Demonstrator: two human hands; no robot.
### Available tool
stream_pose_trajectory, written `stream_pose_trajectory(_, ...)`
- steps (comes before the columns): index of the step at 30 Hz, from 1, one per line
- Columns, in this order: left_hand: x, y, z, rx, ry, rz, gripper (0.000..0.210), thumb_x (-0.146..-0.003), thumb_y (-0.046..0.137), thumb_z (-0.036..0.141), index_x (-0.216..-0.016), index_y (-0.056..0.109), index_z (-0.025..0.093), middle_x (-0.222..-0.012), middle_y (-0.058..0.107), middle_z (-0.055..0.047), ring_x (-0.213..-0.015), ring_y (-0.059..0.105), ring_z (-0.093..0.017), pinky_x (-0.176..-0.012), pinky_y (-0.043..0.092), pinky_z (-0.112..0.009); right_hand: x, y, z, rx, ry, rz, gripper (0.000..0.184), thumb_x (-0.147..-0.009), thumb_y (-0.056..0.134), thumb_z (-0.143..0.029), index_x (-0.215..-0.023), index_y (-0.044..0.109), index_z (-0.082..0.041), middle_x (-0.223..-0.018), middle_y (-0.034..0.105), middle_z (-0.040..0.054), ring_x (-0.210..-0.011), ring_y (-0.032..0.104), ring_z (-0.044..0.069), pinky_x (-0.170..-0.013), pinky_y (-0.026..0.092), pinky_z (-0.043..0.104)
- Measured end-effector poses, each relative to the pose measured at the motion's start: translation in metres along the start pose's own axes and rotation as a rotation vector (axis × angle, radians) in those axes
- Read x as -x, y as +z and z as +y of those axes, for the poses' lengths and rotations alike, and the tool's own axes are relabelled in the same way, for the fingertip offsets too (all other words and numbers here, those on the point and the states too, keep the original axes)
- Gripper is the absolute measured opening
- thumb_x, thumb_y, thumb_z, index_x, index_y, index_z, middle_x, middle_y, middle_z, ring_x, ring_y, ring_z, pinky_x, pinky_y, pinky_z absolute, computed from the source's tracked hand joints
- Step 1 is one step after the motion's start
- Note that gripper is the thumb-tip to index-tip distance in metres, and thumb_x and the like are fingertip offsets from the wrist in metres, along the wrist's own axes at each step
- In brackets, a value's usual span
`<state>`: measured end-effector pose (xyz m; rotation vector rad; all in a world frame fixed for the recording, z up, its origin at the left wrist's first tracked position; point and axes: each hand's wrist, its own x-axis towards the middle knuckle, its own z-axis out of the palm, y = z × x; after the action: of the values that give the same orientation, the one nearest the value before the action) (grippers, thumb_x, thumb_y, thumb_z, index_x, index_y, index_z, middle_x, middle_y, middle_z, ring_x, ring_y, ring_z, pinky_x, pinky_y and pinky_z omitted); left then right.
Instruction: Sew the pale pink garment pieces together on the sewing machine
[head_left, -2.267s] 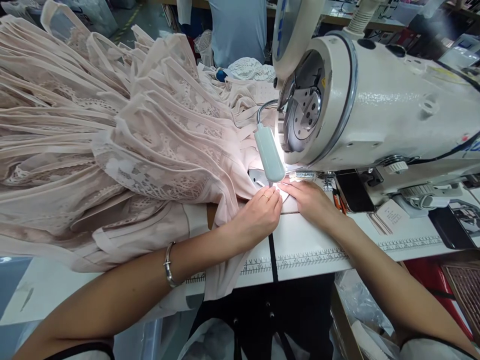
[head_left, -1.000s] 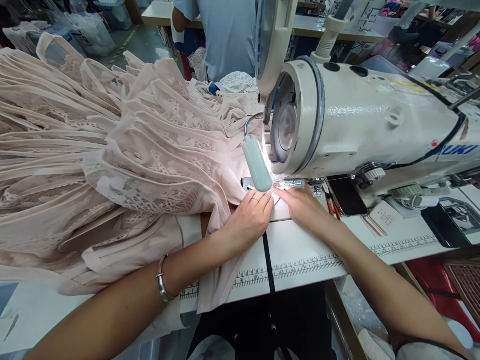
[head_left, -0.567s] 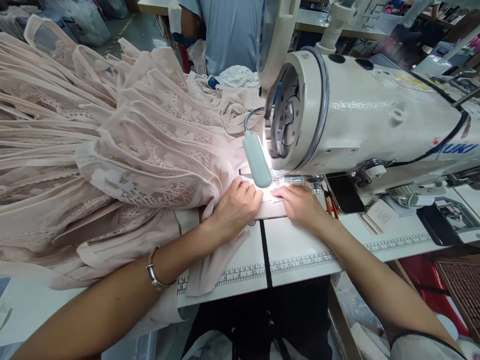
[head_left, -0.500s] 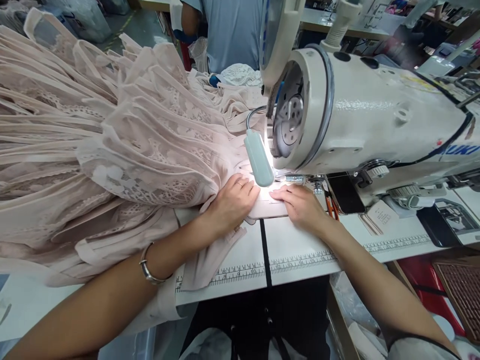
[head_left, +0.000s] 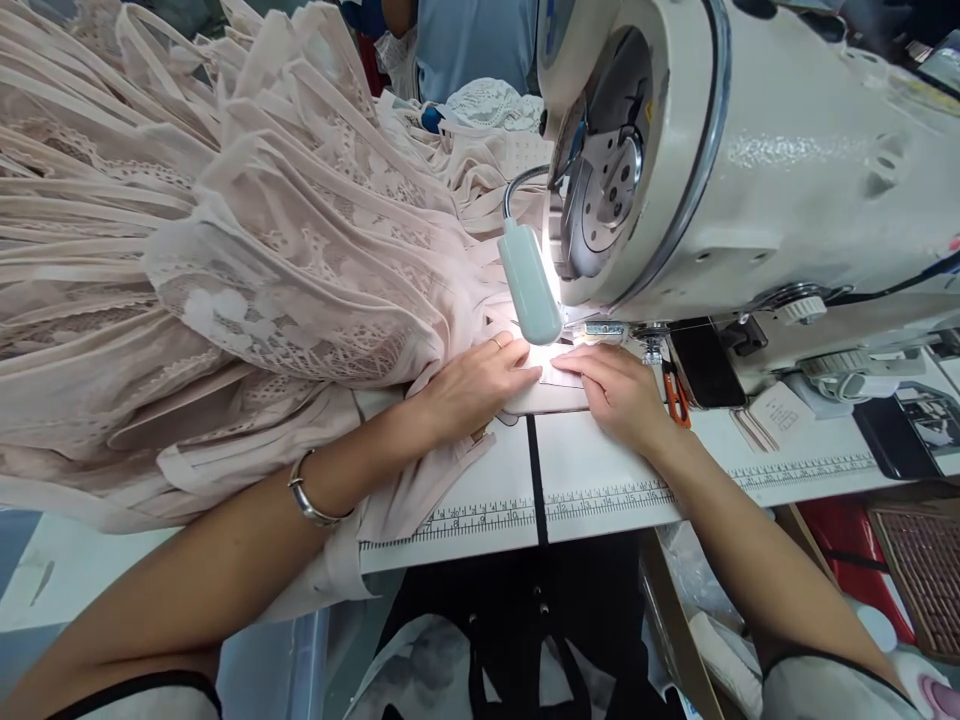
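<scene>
My left hand (head_left: pixel 480 385) lies on the beige fabric (head_left: pixel 517 300) beside the sewing machine's (head_left: pixel 637 200) needle area, fingers flat and thumb stretched to the right. From the other side, my right hand (head_left: pixel 615 385) rests extended fingertips on a small pale piece (head_left: pixel 561 374) under the bright light; its thumb is mostly hidden. The pale green lamp (head_left: pixel 529 285) hangs just above the gap between the hands and covers the needle. A big heap of beige lace garments (head_left: pixel 300 260) with straps spreads left of the machine, joining the cloth under my left hand.
Orange-handled scissors (head_left: pixel 676 395) and a dark phone (head_left: pixel 705 365) lie right of my right hand. Tags (head_left: pixel 776 415) are farther right. A printed ruler (head_left: pixel 600 500) runs along the table's front edge. A person in a blue shirt (head_left: pixel 476 50) is behind the heap.
The view has shifted closer, so the machine looks larger and farther right. Both hands stay at the needle area; my left thumb now stretches out to the right.
</scene>
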<state>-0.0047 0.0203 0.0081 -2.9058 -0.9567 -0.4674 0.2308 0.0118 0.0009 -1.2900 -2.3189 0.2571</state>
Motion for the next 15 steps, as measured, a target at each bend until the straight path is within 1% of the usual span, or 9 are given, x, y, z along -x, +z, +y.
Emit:
stream_pose_trajectory(2, 0.0, 0.001, -0.003, 0.064, 0.0, 0.0, 0.027, -0.1, 0.043, 0.007, -0.107, 0.068, 0.016, -0.104, 0.068, -0.006, -0.086, 0.058, -0.016, -0.073, 0.047, -0.027, 0.0, 0.0, 0.0, 0.001, 0.003, -0.003, 0.041, -0.092, 0.038, -0.01, -0.106, 0.074, -0.025, -0.108, 0.076, 0.0033, -0.101, 0.068, 0.022, -0.086, 0.055, 0.04)
stream_pose_trajectory(4, 0.0, 0.003, -0.005, 0.1, 0.001, 0.001, 0.028, -0.1, 0.043, 0.007, -0.101, 0.069, 0.017, -0.099, 0.07, -0.005, -0.088, 0.06, -0.015, -0.076, 0.05, -0.028, 0.0, 0.0, -0.001, 0.003, 0.001, -0.001, 0.041, -0.092, 0.038, -0.01, -0.104, 0.074, -0.025, -0.107, 0.076, 0.0034, -0.101, 0.069, 0.021, -0.086, 0.055, 0.04)
stream_pose_trajectory(6, 0.0, 0.005, -0.007, 0.114, 0.005, 0.012, 0.028, -0.099, 0.044, 0.007, -0.098, 0.07, 0.016, -0.093, 0.072, -0.004, -0.087, 0.061, -0.015, -0.074, 0.051, -0.028, 0.001, 0.001, 0.0, 0.006, -0.004, 0.005, 0.041, -0.092, 0.037, -0.01, -0.102, 0.074, -0.025, -0.106, 0.076, 0.0033, -0.101, 0.069, 0.021, -0.086, 0.054, 0.039)
stream_pose_trajectory(9, 0.001, 0.008, -0.007, 0.106, 0.046, 0.059, 0.026, -0.099, 0.046, 0.005, -0.099, 0.07, 0.015, -0.092, 0.074, -0.004, -0.084, 0.061, -0.015, -0.07, 0.051, -0.026, 0.002, 0.002, 0.0, 0.015, -0.014, 0.016, 0.04, -0.092, 0.038, -0.009, -0.101, 0.074, -0.024, -0.105, 0.077, 0.0032, -0.099, 0.069, 0.021, -0.084, 0.055, 0.038)
stream_pose_trajectory(11, 0.001, 0.009, -0.007, 0.076, 0.078, 0.094, 0.027, -0.098, 0.045, 0.003, -0.096, 0.07, 0.015, -0.091, 0.074, -0.004, -0.083, 0.061, -0.015, -0.071, 0.052, -0.026, 0.002, 0.003, 0.001, 0.023, -0.03, 0.037, 0.039, -0.091, 0.039, -0.008, -0.1, 0.073, -0.024, -0.103, 0.077, 0.0028, -0.097, 0.07, 0.02, -0.083, 0.055, 0.038)
stream_pose_trajectory(15, 0.002, 0.011, -0.008, 0.044, 0.099, 0.122, 0.028, -0.097, 0.047, 0.001, -0.089, 0.069, 0.017, -0.089, 0.074, -0.003, -0.082, 0.061, -0.016, -0.072, 0.054, -0.026, 0.003, 0.004, 0.004, 0.017, -0.088, 0.082, 0.038, -0.09, 0.041, -0.006, -0.099, 0.073, -0.023, -0.101, 0.078, 0.0024, -0.094, 0.071, 0.019, -0.082, 0.055, 0.036)
